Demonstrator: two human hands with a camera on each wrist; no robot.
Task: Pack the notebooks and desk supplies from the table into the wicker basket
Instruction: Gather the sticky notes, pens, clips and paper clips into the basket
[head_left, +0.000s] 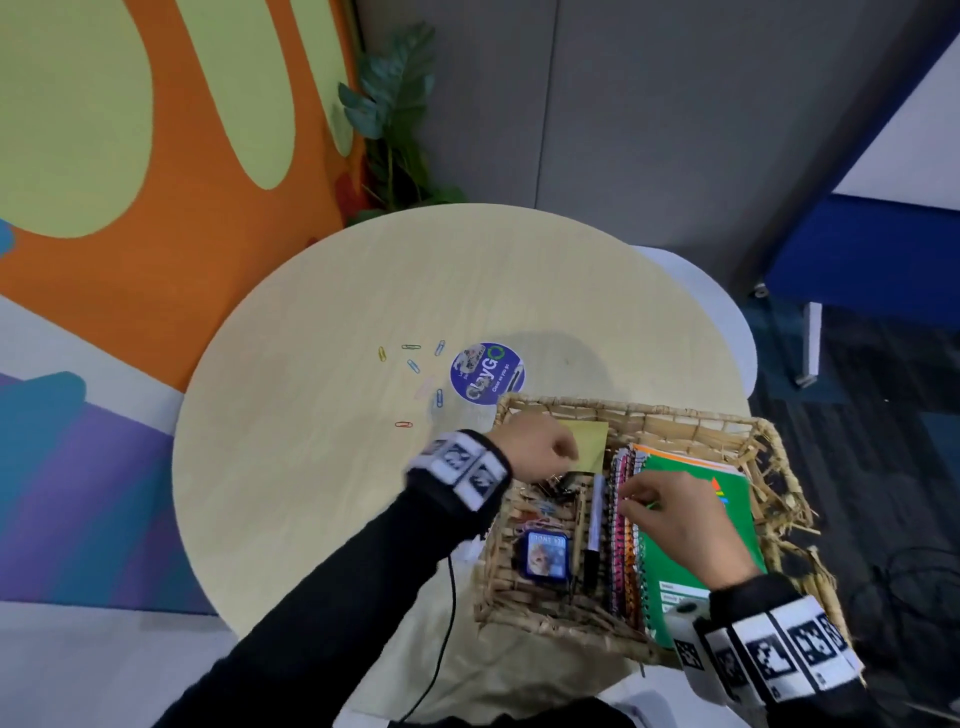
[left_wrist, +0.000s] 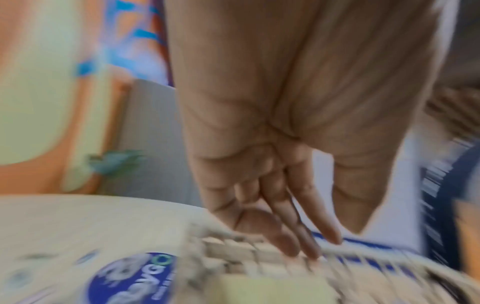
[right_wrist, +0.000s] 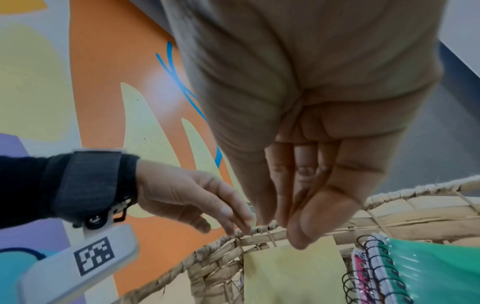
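The wicker basket (head_left: 675, 415) sits at the near right edge of your round table (head_left: 311, 467), holding the spiral notebooks (head_left: 727, 525). Your right hand (head_left: 680, 519) rests on them, whether pinching I cannot tell. Your left hand (head_left: 535, 449), fingers loose and empty, hovers over the basket's far-left corner. Paper clips (head_left: 413, 382) lie left of the basket.

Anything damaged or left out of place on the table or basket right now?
Yes. Several coloured paper clips lie scattered on the round beige table, outside the wicker basket. The basket's right rim is frayed, with loose straw sticking outward. The spiral notebooks and black marker lie inside.
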